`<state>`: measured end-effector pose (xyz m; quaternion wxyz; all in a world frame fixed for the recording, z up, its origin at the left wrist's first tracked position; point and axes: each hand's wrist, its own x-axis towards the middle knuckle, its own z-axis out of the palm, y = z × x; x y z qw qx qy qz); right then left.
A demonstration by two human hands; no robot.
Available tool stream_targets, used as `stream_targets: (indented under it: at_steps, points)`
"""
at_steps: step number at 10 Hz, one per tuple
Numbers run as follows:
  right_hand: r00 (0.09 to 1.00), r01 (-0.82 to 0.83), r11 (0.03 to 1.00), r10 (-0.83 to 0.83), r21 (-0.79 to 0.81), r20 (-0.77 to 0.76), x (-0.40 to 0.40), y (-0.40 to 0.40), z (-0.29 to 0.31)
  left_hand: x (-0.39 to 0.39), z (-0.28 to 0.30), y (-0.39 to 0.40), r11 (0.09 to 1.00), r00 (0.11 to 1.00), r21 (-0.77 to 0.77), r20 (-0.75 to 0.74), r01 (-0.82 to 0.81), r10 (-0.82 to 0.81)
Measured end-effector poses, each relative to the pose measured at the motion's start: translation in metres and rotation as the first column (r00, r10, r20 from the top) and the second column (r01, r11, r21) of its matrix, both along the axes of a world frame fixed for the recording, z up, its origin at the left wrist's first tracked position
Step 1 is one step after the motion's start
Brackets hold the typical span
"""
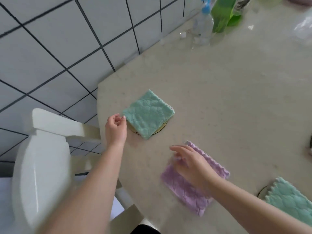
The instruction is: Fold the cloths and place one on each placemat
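Where beige table (219, 92) meets tiled floor (50, 48), left hand (116, 128) loosely curled beside green cloth (148, 114), right hand (190, 163) flat on purple cloth (185, 191)

green cloth (148, 114) on placemat (162, 130); hands (190, 163) on purple cloth (184, 190)

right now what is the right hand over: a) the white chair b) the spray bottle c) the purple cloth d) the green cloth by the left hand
c: the right hand lies over the purple cloth on the table, while the green cloth sits on a round placemat near the left hand.
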<state>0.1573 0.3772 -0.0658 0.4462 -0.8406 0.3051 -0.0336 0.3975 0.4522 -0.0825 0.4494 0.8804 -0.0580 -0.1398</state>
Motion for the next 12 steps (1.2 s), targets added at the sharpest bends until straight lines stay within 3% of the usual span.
stream_targets:
  at_steps: [1,2,4,5,9,10,12]
  points:
    - [0.997,0.029,0.941,-0.001,0.337,-0.083,0.051,-0.003,-0.004,0.033,-0.003,-0.014,0.976,0.983,0.160,-0.132,0.150,-0.129]
    - [0.998,0.063,0.878,-0.047,0.475,-0.047,0.083,-0.005,-0.009,0.050,-0.007,-0.020,0.964,0.975,0.197,-0.166,0.180,-0.148]
    - [0.997,0.055,0.926,-0.032,0.374,-0.068,0.109,-0.011,-0.021,0.060,-0.015,-0.022,0.961,0.975,0.211,-0.173,0.177,-0.142]
    - [0.996,0.054,0.934,-0.024,0.354,-0.088,0.113,-0.010,-0.023,0.062,-0.018,-0.021,0.983,0.978,0.143,-0.190,0.114,-0.085]
    - [0.997,0.026,0.932,0.002,0.361,-0.078,0.110,-0.009,-0.025,0.068,-0.029,-0.015,0.997,0.971,0.072,-0.237,0.040,-0.022]
    - [0.994,0.016,0.919,0.028,0.393,-0.108,0.107,-0.013,-0.022,0.066,-0.026,-0.013,0.998,0.967,0.035,-0.253,0.044,-0.033]
    - [0.997,0.047,0.956,-0.027,0.288,-0.076,0.104,-0.045,0.014,0.053,-0.014,-0.011,0.997,0.932,-0.062,-0.357,0.036,-0.055]
